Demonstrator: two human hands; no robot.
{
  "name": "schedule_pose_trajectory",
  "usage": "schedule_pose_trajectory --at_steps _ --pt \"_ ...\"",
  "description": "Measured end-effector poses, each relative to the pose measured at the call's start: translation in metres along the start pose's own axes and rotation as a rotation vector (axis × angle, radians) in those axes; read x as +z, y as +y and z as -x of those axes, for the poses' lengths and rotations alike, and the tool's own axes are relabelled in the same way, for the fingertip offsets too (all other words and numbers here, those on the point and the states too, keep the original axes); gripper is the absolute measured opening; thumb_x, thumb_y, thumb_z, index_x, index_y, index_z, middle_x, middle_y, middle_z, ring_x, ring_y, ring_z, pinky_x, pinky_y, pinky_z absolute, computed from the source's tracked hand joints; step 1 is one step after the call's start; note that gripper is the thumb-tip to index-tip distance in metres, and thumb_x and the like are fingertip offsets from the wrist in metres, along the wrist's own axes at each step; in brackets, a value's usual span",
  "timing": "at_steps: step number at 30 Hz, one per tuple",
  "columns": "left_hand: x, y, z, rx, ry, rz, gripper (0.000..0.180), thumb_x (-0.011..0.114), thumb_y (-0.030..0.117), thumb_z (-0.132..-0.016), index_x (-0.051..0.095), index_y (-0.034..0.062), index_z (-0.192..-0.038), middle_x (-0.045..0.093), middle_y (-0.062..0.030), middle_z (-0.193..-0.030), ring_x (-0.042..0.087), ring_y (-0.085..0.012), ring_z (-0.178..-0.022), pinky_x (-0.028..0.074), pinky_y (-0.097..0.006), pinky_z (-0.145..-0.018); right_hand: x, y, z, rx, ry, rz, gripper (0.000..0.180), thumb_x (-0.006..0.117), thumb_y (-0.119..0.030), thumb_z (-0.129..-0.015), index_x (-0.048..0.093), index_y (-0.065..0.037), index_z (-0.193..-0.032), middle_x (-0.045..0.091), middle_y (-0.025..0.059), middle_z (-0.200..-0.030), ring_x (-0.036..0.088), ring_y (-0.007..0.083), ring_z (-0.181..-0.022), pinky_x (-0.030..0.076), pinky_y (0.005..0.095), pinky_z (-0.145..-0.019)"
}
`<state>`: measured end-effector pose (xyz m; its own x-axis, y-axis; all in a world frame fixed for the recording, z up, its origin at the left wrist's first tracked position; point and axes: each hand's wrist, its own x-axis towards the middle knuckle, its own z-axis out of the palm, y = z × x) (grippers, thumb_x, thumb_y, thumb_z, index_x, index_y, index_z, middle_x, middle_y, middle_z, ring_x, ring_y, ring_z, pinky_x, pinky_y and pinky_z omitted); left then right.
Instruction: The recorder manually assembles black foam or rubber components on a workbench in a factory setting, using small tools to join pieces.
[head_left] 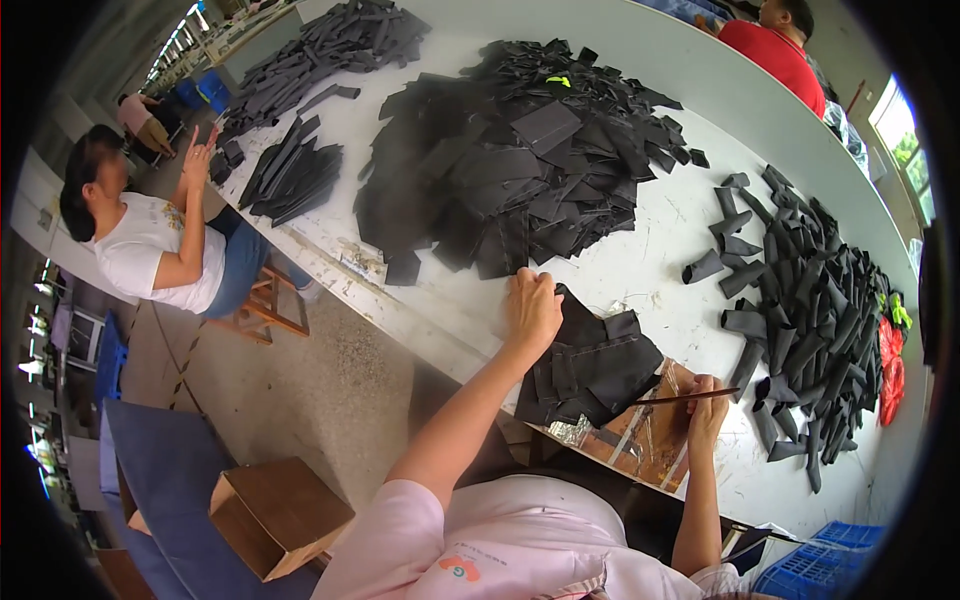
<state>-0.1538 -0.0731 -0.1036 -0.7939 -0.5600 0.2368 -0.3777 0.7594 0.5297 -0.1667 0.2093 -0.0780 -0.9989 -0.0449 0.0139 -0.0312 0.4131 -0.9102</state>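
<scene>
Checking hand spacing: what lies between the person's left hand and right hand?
In the head view, a small stack of flat black fabric pieces lies between left hand and right hand, which holds a thin brown stick.

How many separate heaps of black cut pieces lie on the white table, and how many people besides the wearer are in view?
Heaps of black pieces: 5 (far-left heap, small stack, big middle heap, small stack at the left hand, rolled pieces on the right)
Other people: 2
Total: 7

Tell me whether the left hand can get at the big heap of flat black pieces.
Probably yes: the left hand rests at the near edge of the big heap, with nothing between them.
</scene>
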Motion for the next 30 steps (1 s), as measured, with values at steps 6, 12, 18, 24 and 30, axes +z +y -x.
schedule_pose_trajectory --at_steps 6,12,18,24,30 --pt "0.010 -0.034 -0.005 -0.058 0.135 0.530 0.015 0.063 0.011 -0.072 0.052 0.0022 -0.076 0.056 -0.0104 -0.075 0.055 -0.0256 -0.068 0.044 -0.031 -0.063 0.018 0.011 0.007 -0.385 0.049 0.423 0.021 0.043 -0.015 -0.087 0.053 0.001 -0.078 0.052 0.0119 -0.072 0.045 0.0252 -0.067 0.036 0.0329 -0.066" --pt "0.010 -0.034 -0.003 -0.047 0.269 0.762 0.022 0.059 0.003 -0.075 0.047 -0.0008 -0.093 0.058 -0.0104 -0.075 0.056 -0.0161 -0.068 0.044 -0.027 -0.062 0.019 0.005 0.005 -0.402 0.035 0.426 0.023 0.043 -0.016 -0.087 0.053 0.001 -0.076 0.050 0.0122 -0.067 0.045 0.0242 -0.061 0.035 0.0336 -0.061" --pt "0.011 -0.035 -0.003 -0.031 0.253 0.762 0.035 0.059 0.003 -0.071 0.045 0.0034 -0.103 0.058 -0.0142 -0.074 0.057 -0.0298 -0.070 0.044 -0.036 -0.063 0.019 0.013 0.004 -0.368 0.049 0.384 0.027 0.041 -0.019 -0.089 0.052 0.001 -0.074 0.049 0.0132 -0.066 0.043 0.0260 -0.062 0.034 0.0340 -0.061" --pt "0.012 -0.035 -0.003 -0.027 0.290 0.697 0.032 0.059 0.003 -0.072 0.048 0.0029 -0.102 0.057 -0.0151 -0.081 0.056 -0.0277 -0.077 0.044 -0.034 -0.068 0.017 0.020 0.002 -0.341 0.059 0.369 0.028 0.041 -0.019 -0.089 0.050 0.003 -0.075 0.049 0.0139 -0.070 0.044 0.0263 -0.065 0.035 0.0341 -0.064" --pt "0.008 -0.033 -0.003 -0.007 0.282 0.613 0.030 0.058 0.006 -0.072 0.048 0.0030 -0.100 0.058 -0.0169 -0.081 0.056 -0.0322 -0.078 0.044 -0.038 -0.068 0.015 0.035 -0.003 -0.355 0.067 0.375 0.029 0.041 -0.020 -0.089 0.050 0.003 -0.074 0.049 0.0139 -0.069 0.044 0.0268 -0.067 0.036 0.0333 -0.066"
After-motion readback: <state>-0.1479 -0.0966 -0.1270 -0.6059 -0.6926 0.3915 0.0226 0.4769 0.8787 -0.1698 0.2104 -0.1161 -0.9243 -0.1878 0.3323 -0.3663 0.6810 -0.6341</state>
